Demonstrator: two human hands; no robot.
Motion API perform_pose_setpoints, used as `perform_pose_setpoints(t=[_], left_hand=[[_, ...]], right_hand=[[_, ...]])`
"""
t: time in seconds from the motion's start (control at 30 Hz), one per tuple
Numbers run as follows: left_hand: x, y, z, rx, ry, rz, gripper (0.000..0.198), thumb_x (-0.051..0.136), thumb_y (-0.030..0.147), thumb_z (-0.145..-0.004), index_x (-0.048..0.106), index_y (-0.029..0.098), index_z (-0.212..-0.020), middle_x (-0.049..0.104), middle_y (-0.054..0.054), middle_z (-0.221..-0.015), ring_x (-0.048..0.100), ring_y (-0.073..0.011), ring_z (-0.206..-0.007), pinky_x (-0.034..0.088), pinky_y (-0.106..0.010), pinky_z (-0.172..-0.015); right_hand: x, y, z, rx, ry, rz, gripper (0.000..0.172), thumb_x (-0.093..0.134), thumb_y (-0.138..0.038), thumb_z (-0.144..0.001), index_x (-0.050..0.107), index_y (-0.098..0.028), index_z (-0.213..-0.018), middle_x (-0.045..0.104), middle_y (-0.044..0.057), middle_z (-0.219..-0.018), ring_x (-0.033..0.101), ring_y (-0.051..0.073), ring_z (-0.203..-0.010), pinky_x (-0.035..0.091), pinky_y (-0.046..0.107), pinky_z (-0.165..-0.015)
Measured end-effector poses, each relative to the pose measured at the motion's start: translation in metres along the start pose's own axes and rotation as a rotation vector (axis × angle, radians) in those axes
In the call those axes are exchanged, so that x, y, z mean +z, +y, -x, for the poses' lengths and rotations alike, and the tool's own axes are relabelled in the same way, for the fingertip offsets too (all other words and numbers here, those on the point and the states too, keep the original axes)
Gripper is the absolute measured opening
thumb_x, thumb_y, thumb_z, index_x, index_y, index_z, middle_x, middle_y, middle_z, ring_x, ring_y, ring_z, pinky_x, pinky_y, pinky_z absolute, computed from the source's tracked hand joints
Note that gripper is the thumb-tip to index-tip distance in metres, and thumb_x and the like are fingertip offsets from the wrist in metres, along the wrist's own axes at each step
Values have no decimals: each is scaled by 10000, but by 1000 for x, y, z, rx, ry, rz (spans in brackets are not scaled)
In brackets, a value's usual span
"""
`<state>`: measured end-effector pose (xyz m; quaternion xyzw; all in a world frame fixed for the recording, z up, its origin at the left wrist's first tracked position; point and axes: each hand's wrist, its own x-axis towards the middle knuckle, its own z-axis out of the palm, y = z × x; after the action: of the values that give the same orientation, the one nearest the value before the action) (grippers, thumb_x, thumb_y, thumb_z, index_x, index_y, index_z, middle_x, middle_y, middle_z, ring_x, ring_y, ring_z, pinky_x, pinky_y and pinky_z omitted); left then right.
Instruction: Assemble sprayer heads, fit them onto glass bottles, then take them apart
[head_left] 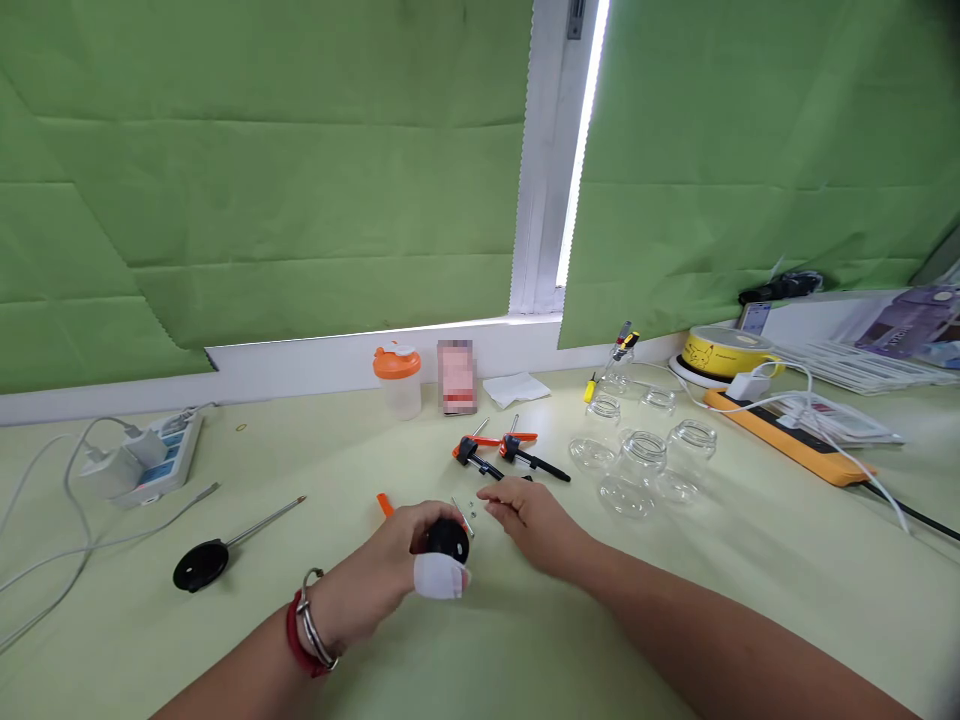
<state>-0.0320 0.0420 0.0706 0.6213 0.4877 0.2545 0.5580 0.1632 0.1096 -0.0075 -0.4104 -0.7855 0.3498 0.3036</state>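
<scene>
My left hand [409, 545] is closed around a black round part [448, 540]; a white wrap covers one fingertip. An orange piece [385, 504] sticks out beyond this hand. Just to the right, my right hand [536, 520] is closed with its fingertips pinched together; whatever is in them is too small or hidden to make out. Between the hands lie a thin metal rod [463, 517] and tiny metal pieces [473, 514]. Beyond my right hand are two black-and-orange assemblies with metal rods, a left one [480, 458] and a right one [532, 455].
Several clear glass jars [643, 455] stand at right, with screwdrivers [619, 350] behind them. An orange power strip [787, 440] lies farther right. At left are a black disc with a rod [202, 565], cables and a white power strip [169, 460]. An orange-lidded cup [399, 385] stands behind.
</scene>
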Motion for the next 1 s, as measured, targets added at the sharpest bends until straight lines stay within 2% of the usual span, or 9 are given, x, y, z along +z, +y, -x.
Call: perform_pose_setpoints(t=[0.07,0.17,0.27,0.37,0.53,0.63,0.9,1.0], left_hand=[[1,-6,-2,-79,-74,205,416,590,390,-618,569,160,-964,564,-35,-863,538,-148,-668,355,-231,-515],[5,-20,-7,-172,-102,371,429,524,442,-671,579,130,-960,597,-70,-838,573,-147,-582,324,-223,-457],[7,-32,-12,-250,-109,451,439,483,472,-699,583,119,-940,620,-82,-784,588,-157,-533,322,-220,-428],[5,-39,-16,-292,-114,479,422,510,475,-687,583,127,-912,626,-77,-766,593,-154,-513,325,-214,-410],[3,-41,-20,-310,-148,486,447,539,495,-655,594,130,-907,631,-67,-763,589,-149,-497,326,-210,-393],[3,-39,-21,-310,-166,494,456,536,507,-653,602,128,-898,632,-67,-760,590,-152,-493,331,-213,-390],[2,-40,-23,-323,-159,509,444,517,505,-667,579,128,-894,633,-69,-753,596,-158,-470,327,-208,-369],[3,-40,-23,-329,-151,498,432,514,494,-667,571,131,-893,631,-69,-754,599,-159,-478,327,-205,-371]], right_hand=[[4,7,-4,-87,-50,189,265,456,-260,-874,639,-209,-1058,608,72,-938,556,184,-873,397,281,-738],[12,11,-5,-97,-137,352,247,458,-212,-871,662,-222,-1011,579,60,-915,543,153,-799,368,247,-673],[14,12,-4,-88,-152,424,241,443,-179,-875,681,-212,-898,556,46,-878,520,130,-737,339,239,-639],[9,12,-3,-94,-145,409,262,430,-117,-858,673,-192,-793,553,38,-841,517,131,-742,337,240,-646],[5,14,-4,-73,-131,358,197,476,-111,-824,660,-180,-836,582,45,-870,542,155,-800,360,248,-680],[5,14,-6,-62,-136,354,207,469,-117,-824,659,-167,-759,583,51,-839,549,158,-808,367,251,-693],[1,3,0,-29,-149,375,146,462,-84,-758,578,-150,-701,581,49,-823,524,132,-709,353,239,-611],[0,-3,4,-39,-106,309,125,466,-114,-766,567,-160,-708,567,30,-723,491,123,-642,338,240,-570]])
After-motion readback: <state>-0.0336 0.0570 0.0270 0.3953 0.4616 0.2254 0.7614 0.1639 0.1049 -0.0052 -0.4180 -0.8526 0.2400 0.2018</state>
